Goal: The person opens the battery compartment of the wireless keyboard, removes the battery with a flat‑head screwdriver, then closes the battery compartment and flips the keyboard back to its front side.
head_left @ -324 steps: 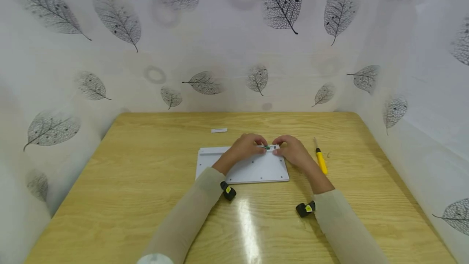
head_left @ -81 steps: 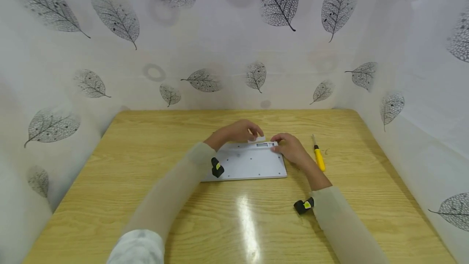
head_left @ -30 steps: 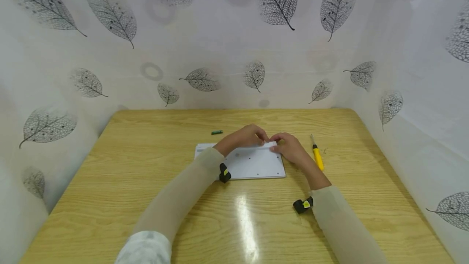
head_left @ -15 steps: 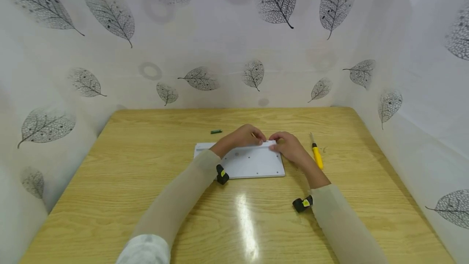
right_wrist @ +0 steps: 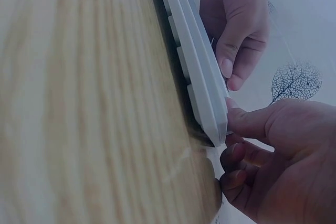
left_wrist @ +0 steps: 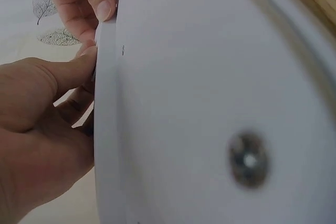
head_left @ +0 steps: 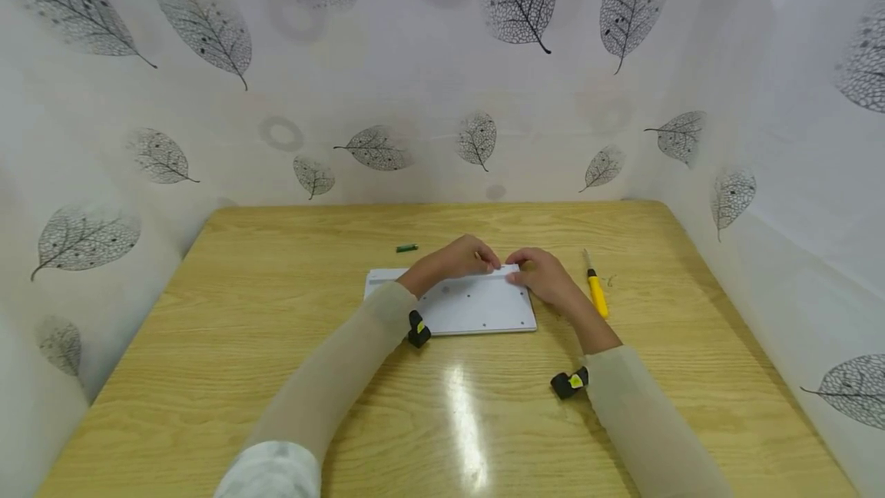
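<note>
A white keyboard [head_left: 477,310] lies face down on the table, with screws dotting its back; key edges show along its underside in the right wrist view. My left hand [head_left: 465,256] pinches with thumb and fingertips at the raised rear ridge, where the small white battery cover goes; the fingers mostly hide that cover. Close beside it, my right hand [head_left: 546,277] grips the keyboard's far right corner, thumb on top and fingers behind. In the left wrist view the left thumb presses against the ridge [left_wrist: 107,129]. Behind the keyboard lies a green battery [head_left: 407,248].
A yellow-handled screwdriver [head_left: 597,292] lies right of the keyboard, its shaft pointing away. Tiny dark bits [head_left: 609,281] sit beside it. Leaf-patterned curtain [head_left: 373,98] encloses the wooden table [head_left: 207,352] at the back and sides.
The green battery was in the keyboard's slot and now lies on the table. My left hand carried the battery cover to the slot. In the last second both hands hardly moved.
</note>
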